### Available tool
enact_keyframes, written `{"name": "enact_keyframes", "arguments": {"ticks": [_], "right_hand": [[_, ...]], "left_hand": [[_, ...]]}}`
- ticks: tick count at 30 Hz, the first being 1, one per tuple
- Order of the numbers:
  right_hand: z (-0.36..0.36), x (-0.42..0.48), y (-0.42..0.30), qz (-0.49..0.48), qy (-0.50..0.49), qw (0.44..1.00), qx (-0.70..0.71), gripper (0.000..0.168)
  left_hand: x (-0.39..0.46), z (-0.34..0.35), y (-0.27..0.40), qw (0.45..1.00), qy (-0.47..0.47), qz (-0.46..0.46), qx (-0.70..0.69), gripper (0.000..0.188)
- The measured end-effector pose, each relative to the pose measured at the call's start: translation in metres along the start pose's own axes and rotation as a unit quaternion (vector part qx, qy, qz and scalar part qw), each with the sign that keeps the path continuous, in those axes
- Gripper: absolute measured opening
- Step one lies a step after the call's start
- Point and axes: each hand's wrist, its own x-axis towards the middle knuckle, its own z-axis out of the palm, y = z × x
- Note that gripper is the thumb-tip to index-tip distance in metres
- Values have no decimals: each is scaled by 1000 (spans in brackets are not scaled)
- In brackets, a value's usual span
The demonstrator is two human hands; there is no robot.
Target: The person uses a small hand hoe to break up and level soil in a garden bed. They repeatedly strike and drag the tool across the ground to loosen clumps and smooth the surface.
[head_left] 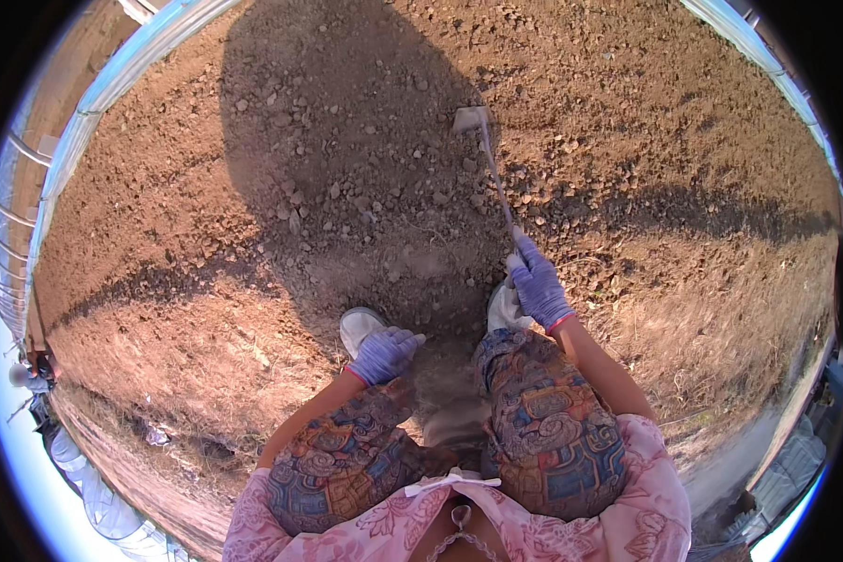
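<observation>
My right hand (538,284), in a light purple knit glove with a red cuff, grips the thin handle (497,175) of a hoe. At its far end the flat, pale hoe blade (468,119) rests on the loose soil (372,161), near the edge of my shadow. My left hand (386,357), gloved the same way, is held by my left knee with its fingers together and nothing visible in it. Just beyond it is my left white shoe (360,329); the right white shoe (506,309) is partly behind my right hand.
Clods and small stones (295,204) lie in the shaded soil ahead. Dry straw-like litter (204,365) covers the ground at both sides. Bent plastic sheeting on a frame (105,91) borders the left. Another person (35,379) is far off at the left edge.
</observation>
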Motion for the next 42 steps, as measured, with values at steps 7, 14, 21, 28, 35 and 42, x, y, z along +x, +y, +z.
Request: {"name": "enact_keyframes", "arguments": {"ticks": [7, 14, 21, 28, 35, 42], "right_hand": [[-16, -20, 55, -240, 18, 952, -189, 46], [-22, -38, 35, -26, 134, 990, 22, 47], [-55, -19, 58, -61, 285, 951, 101, 47], [-62, -24, 36, -90, 204, 972, 69, 47], [-50, -20, -15, -35, 180, 982, 52, 44], [-63, -7, 3, 17, 137, 989, 60, 46]], "left_hand": [[-6, 6, -5, 999, -41, 8, -30, 38], [-8, 8, -7, 998, -47, 7, -37, 43], [-4, 9, -4, 997, -79, -1, -24, 46], [-12, 3, -9, 999, -47, 6, -23, 43], [-10, 7, -7, 998, -56, -18, -39, 38], [-6, 9, -7, 998, -54, 1, -29, 40]]}}
